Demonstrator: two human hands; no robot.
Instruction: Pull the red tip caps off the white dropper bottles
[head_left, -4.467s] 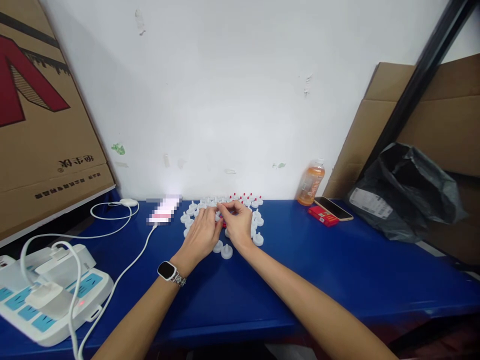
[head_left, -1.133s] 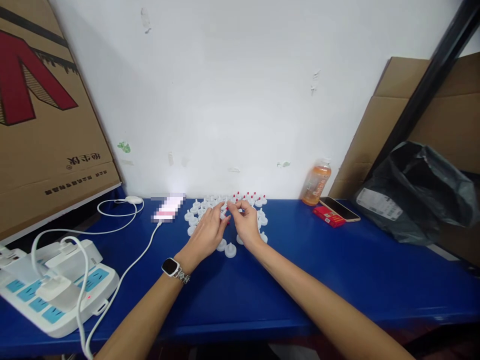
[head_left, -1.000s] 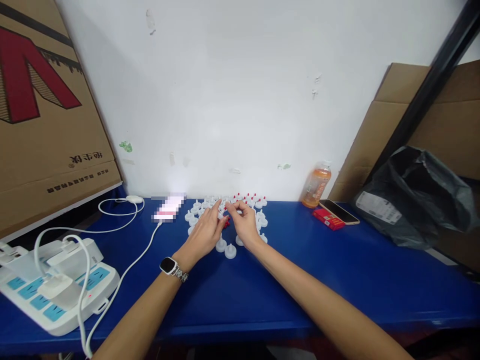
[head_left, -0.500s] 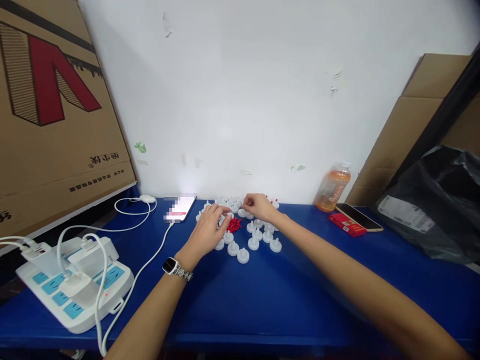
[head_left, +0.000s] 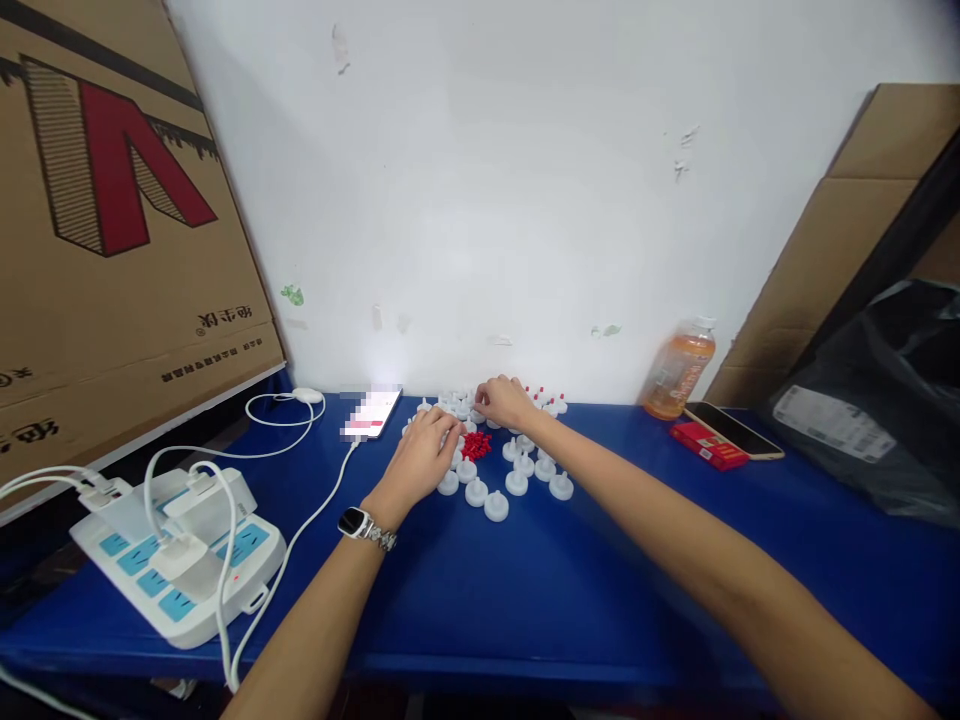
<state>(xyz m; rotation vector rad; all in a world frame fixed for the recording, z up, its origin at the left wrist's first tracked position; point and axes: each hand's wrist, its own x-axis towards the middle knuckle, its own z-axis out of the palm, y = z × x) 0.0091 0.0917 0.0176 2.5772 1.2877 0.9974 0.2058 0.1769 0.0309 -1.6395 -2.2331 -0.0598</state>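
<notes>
Several white round plastic caps with thin upright nozzles [head_left: 496,506] stand in a loose ring on the blue table. Inside the ring lies a heap of tiny red pieces [head_left: 476,445]. My left hand [head_left: 424,450], with a watch on its wrist, is over the left part of the ring; its thumb and fingertips are drawn together beside the red heap, and what they hold is hidden. At the back of the ring, my right hand [head_left: 506,402] pinches its fingers low among the white pieces; I cannot make out what is in them. Behind it, several white pieces carry red tips [head_left: 541,391].
A lit phone [head_left: 379,412] on a charging cable lies left of the pieces. The power strip [head_left: 180,560] with plugs and looping cords takes the left front. To the right are an orange drink bottle [head_left: 681,368], a red box [head_left: 709,445], another phone [head_left: 735,430] and a black bag [head_left: 877,400].
My left thumb and index finger have come closer together by the red heap. The right hand has moved slightly left among the back pieces. The whole view has shifted a little.
</notes>
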